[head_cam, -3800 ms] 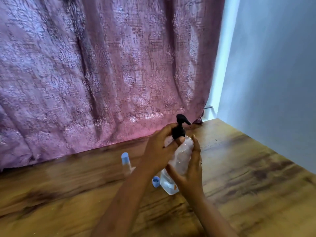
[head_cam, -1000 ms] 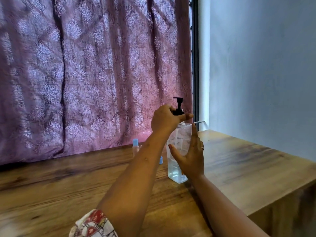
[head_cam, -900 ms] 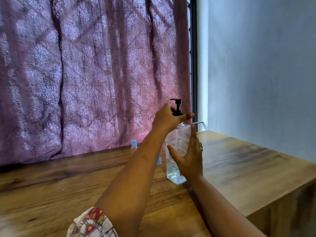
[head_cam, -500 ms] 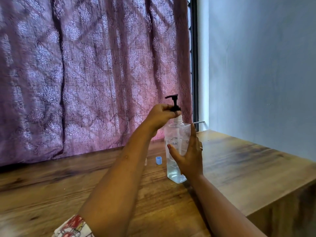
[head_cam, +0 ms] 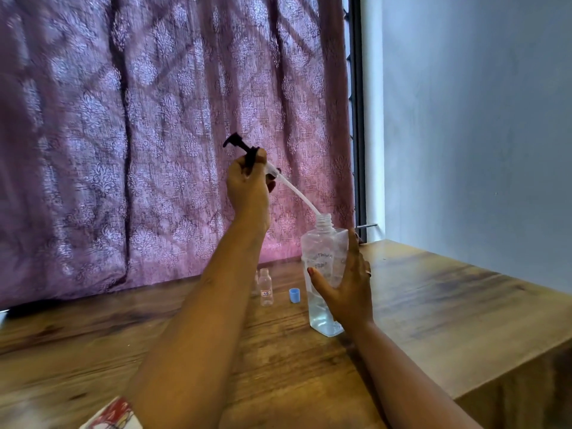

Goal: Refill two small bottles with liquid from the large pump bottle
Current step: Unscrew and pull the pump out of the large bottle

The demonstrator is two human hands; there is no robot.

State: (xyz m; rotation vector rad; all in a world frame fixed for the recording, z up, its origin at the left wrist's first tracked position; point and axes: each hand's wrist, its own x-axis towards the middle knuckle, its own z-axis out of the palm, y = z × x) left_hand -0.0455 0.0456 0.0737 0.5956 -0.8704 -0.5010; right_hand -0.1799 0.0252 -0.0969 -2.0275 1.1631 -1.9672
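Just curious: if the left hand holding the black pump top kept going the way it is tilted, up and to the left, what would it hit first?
Probably the purple curtain; nothing shows between it and the left hand, though depth is unclear.

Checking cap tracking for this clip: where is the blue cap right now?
The blue cap stands on the table, mid-frame in the head view, between the small bottle and the large bottle.

The left forearm [head_cam: 198,342] hides most of the second small bottle [head_cam: 255,283].
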